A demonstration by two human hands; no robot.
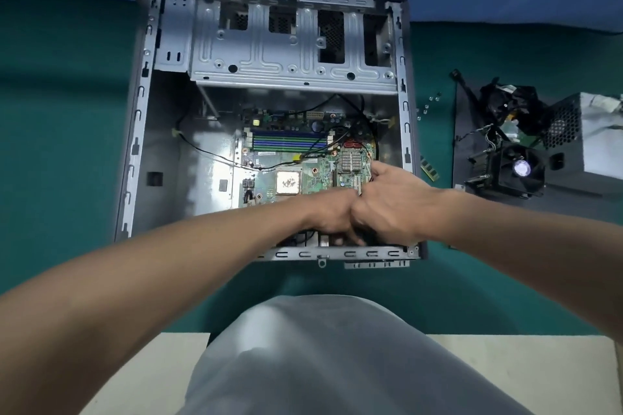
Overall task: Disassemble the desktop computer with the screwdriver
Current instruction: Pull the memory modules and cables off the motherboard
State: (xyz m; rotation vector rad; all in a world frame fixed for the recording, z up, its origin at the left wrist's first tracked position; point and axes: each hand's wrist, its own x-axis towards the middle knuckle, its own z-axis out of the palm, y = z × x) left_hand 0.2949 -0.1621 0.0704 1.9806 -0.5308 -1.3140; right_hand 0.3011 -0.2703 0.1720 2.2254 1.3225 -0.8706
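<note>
The open desktop case (pixel 141 111) lies flat on the green mat, with its silver drive cage (pixel 290 50) at the far end. Inside sits the green motherboard (pixel 317 178) with its bare processor (pixel 288 182) and blue memory slots (pixel 286 141). Both hands meet at the board's near right corner. My right hand (pixel 391 209) grips the board's right edge, thumb on top beside the small heatsink. My left hand (pixel 328 216) lies tight against the right one, its fingers curled down over the board's near edge and partly hidden. No screwdriver is in view.
To the right of the case lie a black panel (pixel 472 145), a cooler fan (pixel 519 172), a grey power supply (pixel 593 138) with a black cable bundle (pixel 509 101), a memory stick (pixel 428 169) and several loose screws (pixel 426 108). Thin black wires cross the board.
</note>
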